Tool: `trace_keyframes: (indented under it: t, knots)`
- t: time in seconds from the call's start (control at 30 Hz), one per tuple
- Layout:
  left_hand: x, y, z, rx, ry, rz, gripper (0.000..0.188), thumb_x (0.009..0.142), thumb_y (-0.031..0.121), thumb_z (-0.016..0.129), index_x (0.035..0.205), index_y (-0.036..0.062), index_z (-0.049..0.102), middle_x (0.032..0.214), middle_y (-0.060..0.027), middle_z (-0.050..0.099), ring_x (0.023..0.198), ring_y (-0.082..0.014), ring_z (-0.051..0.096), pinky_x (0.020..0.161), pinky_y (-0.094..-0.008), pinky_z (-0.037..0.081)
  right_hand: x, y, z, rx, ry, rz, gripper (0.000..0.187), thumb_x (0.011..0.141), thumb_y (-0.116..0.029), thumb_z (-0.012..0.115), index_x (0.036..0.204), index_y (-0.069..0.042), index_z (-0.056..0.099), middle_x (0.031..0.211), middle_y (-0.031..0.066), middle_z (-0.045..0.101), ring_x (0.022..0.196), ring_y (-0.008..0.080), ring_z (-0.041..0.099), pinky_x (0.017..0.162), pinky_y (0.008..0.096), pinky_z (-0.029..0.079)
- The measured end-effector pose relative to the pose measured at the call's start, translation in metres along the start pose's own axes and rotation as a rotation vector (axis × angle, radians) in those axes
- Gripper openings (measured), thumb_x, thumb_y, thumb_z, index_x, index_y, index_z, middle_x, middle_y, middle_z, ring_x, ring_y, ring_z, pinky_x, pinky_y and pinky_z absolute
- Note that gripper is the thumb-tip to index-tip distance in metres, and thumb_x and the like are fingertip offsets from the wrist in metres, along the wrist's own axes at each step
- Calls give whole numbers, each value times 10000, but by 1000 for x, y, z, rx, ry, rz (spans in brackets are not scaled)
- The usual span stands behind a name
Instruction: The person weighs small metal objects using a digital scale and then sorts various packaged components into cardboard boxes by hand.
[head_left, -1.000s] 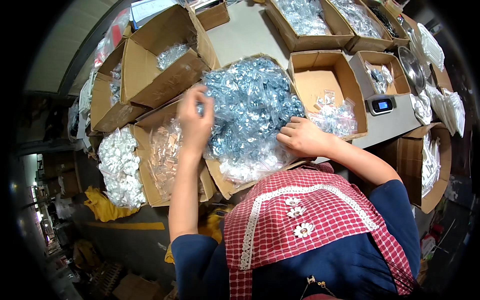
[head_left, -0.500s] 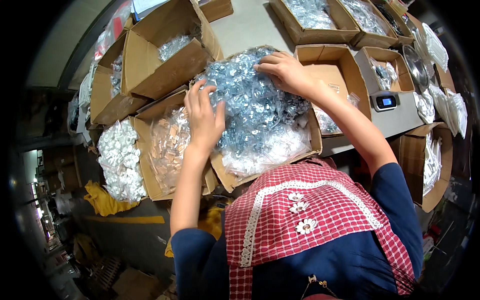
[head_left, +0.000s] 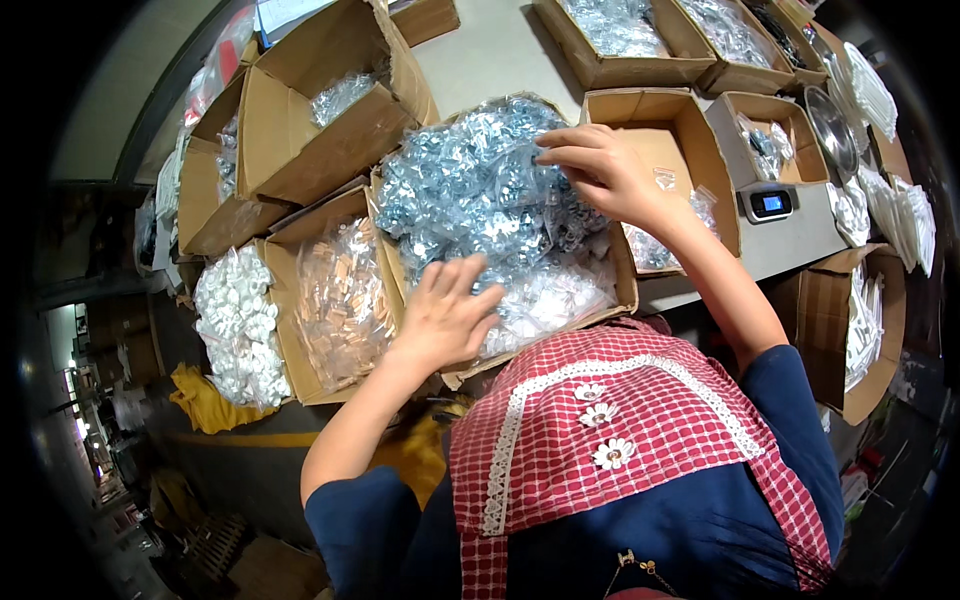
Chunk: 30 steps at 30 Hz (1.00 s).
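Note:
In front of me stands a cardboard box heaped with small clear bags of bluish metal pieces (head_left: 470, 190). Clear bags of white pieces (head_left: 555, 300) lie at its near end. My left hand (head_left: 450, 312) is over the near left part of the box, fingers apart and a little blurred, with nothing visible in them. Toward the right side of the heap, my right hand (head_left: 608, 172) has its fingers stretched out over the bluish bags. Its palm side is hidden, and I cannot tell whether the fingertips touch the bags.
A box of bagged tan pieces (head_left: 345, 300) and bagged white parts (head_left: 238, 325) stand to the left. Taller cardboard boxes (head_left: 310, 110) rise behind them. At right are a shallower box (head_left: 690, 140), a small digital device (head_left: 770, 205) and a round metal dish (head_left: 830, 130).
My left hand has moved from the heap's left side toward me, to the near end of the box. My right hand has shifted right and slightly nearer.

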<state>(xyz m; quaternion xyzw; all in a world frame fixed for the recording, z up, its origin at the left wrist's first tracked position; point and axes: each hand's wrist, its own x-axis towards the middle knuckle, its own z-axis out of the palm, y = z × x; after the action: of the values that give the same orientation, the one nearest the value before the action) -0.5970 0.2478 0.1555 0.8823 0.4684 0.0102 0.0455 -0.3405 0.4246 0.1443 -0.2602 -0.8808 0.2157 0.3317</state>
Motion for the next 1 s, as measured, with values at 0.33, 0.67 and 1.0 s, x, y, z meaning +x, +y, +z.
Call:
trace_keyframes:
  t: [0.33,0.67,1.0]
  knots:
    - [0,25,14,-1,-6,-401,340,775,277,706,1026,85,582,1186,-220,482,1082,-372,465,914,-479,414,-50,-26,-33,-170,-243,102,559,717,-77,700,1250,-25,539,1269,152,554,1159,362,509,1007,448,392]
    - [-10,-13,-4,-546,365,-465,163,754,54,580,899,38,507,900,-134,556,844,-289,564,761,-392,482,-18,-1,29,-441,-171,-68,422,667,-116,696,1046,-24,534,1038,122,560,1019,288,559,902,394,423]
    - [24,-58,-94,-787,1048,-333,235,759,-24,476,991,2,509,970,-38,505,800,-78,478,715,-182,382,20,38,31,-311,-222,-9,413,699,-84,628,1093,-62,507,1041,120,565,990,329,579,866,438,449]
